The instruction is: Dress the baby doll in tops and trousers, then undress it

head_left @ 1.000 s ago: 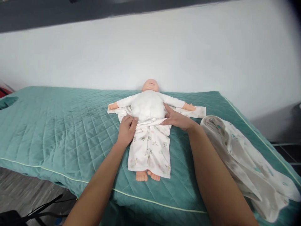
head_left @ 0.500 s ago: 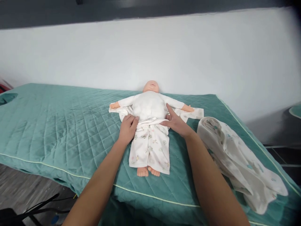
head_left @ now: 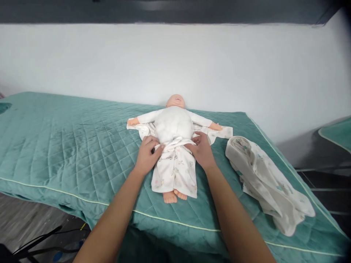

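A baby doll (head_left: 174, 124) in a white top lies on its back, arms spread, head by the wall. Printed white baby pants (head_left: 175, 171) cover its legs, with the bare feet (head_left: 170, 197) showing below the hems. My left hand (head_left: 148, 155) is closed on one side of the bunched waistband, thumb against the fabric. On the opposite side my right hand (head_left: 202, 150) pinches the waistband, its fingertips partly hidden by cloth. Under the doll's arms and back spreads a printed white garment (head_left: 226, 132).
A rolled printed white blanket (head_left: 263, 175) lies right of the doll. The quilted green cover (head_left: 82, 146) drapes over the bed's front edge. Behind stands a white wall (head_left: 175, 58). Dark cables (head_left: 41, 241) are at the lower left.
My right hand's fingers have curled in onto the waistband, and the waistband is more bunched. The left thumb has shifted onto the pants. The view has moved slightly.
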`<move>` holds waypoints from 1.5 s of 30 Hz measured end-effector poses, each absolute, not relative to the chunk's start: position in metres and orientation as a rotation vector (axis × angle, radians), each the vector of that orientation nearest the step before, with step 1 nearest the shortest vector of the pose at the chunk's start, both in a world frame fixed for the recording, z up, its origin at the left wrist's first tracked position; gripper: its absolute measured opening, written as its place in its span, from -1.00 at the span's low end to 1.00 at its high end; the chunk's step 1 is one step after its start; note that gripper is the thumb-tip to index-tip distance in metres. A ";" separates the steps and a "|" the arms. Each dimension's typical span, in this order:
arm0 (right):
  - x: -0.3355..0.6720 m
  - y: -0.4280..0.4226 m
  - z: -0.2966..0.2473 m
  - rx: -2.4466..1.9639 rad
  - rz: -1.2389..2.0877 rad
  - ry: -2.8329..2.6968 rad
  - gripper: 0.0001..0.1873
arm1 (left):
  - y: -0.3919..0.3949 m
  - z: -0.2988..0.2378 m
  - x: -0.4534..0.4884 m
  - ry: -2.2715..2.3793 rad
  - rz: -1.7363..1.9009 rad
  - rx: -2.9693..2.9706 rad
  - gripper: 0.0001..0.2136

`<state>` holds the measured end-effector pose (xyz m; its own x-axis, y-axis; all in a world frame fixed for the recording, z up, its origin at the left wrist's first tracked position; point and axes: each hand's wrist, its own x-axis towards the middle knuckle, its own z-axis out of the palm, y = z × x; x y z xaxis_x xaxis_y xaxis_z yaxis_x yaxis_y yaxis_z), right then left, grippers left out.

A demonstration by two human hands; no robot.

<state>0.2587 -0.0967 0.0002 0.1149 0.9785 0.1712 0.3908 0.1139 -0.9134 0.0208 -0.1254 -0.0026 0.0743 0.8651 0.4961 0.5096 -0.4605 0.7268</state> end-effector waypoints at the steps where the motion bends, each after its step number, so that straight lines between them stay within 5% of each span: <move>1: 0.258 -0.097 0.001 -1.450 0.771 -1.437 -0.24 | -0.132 -0.003 0.020 1.359 1.338 2.004 -0.74; 8: 0.257 -0.100 0.009 -1.525 0.710 -1.521 -0.65 | -0.147 -0.006 0.014 1.260 1.257 1.848 -0.82; 30: 0.261 -0.137 0.013 -1.198 1.108 -1.612 -0.64 | -0.134 -0.009 0.020 1.338 1.339 1.678 -0.88; 39: 0.262 -0.129 0.008 -1.100 1.243 -1.506 -0.39 | -0.108 -0.001 0.028 1.326 1.394 1.622 -0.86; 45: 0.259 -0.126 0.008 -1.247 1.123 -1.601 -0.49 | -0.108 -0.004 0.029 1.367 1.354 1.711 -0.88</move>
